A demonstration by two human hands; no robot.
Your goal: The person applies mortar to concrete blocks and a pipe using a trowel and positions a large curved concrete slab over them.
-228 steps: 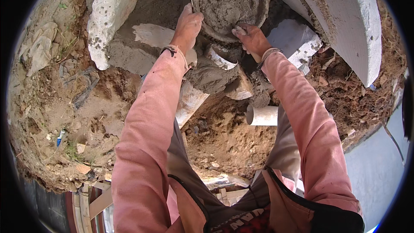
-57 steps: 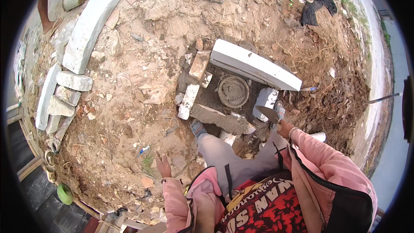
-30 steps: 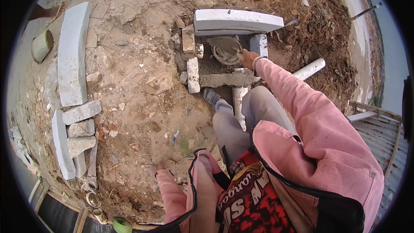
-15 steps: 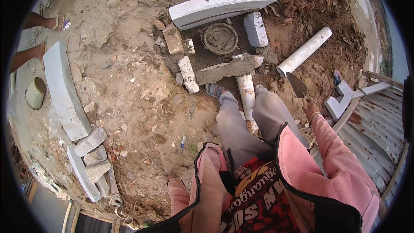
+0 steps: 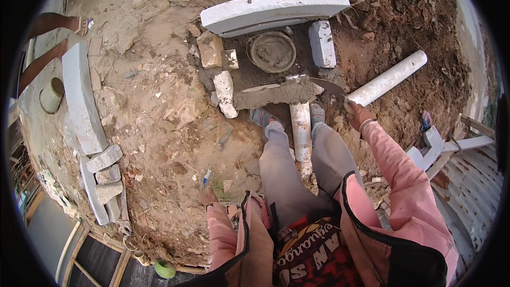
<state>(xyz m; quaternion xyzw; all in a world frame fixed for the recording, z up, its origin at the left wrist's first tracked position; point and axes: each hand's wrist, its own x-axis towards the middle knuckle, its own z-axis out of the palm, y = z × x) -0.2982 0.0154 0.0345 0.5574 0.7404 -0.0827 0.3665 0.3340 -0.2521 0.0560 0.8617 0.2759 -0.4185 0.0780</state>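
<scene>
Right fingers (image 5: 354, 112) — snug round trowel (image 5: 331, 87)

Your right hand (image 5: 359, 116) grips the trowel (image 5: 332, 87), its blade right by the end of the mortar-coated slab (image 5: 268, 96)! Your left hand (image 5: 207, 195) hangs low, blurred. There's the mortar-filled bucket (image 5: 272, 53), close beside the curved white block (image 5: 276, 10). A white pipe (image 5: 388, 78) lies toward the right edge of the ground (image 5: 164, 82); a long pale block (image 5: 83, 98), toward its left edge.
</scene>
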